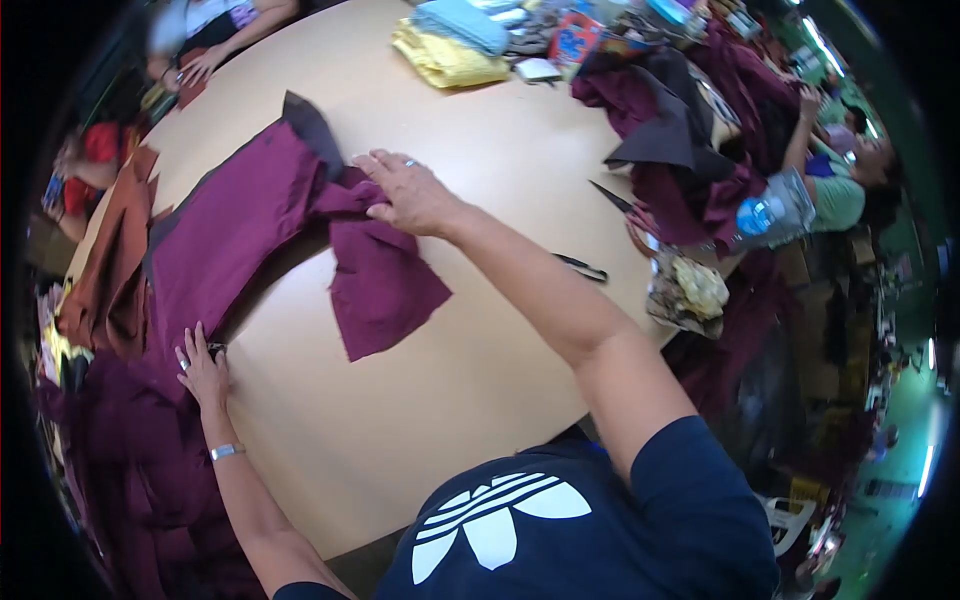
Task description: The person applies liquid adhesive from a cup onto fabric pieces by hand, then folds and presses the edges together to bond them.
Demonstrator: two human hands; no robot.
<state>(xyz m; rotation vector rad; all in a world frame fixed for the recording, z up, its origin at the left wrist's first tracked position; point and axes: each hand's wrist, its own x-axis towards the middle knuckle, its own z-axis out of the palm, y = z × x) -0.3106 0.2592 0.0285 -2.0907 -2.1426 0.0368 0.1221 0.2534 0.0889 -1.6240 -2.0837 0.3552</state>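
Note:
A maroon garment piece (pixel 235 230) with a dark grey layer (pixel 315 130) under it lies across the left part of the table. My left hand (pixel 206 372) rests with fingers spread on its near lower edge, where the cloth runs over the table's side. A watch is on that wrist. Stretched out at the far right end of the piece, my right hand (pixel 415 195) touches the maroon cloth with its fingers extended and its thumb apart. Below it, a maroon flap (pixel 385 285) spreads on the table. A small dark item by my left fingertips is too small to name.
Brown cloth (pixel 115 265) and more maroon cloth (pixel 140 470) hang at the left edge. Folded yellow cloth (pixel 450 60) sits at the back. Scissors (pixel 612 197) and a black-handled tool (pixel 580 267) lie at the right, near a water bottle (pixel 762 215). Other people sit around the table (pixel 470 370).

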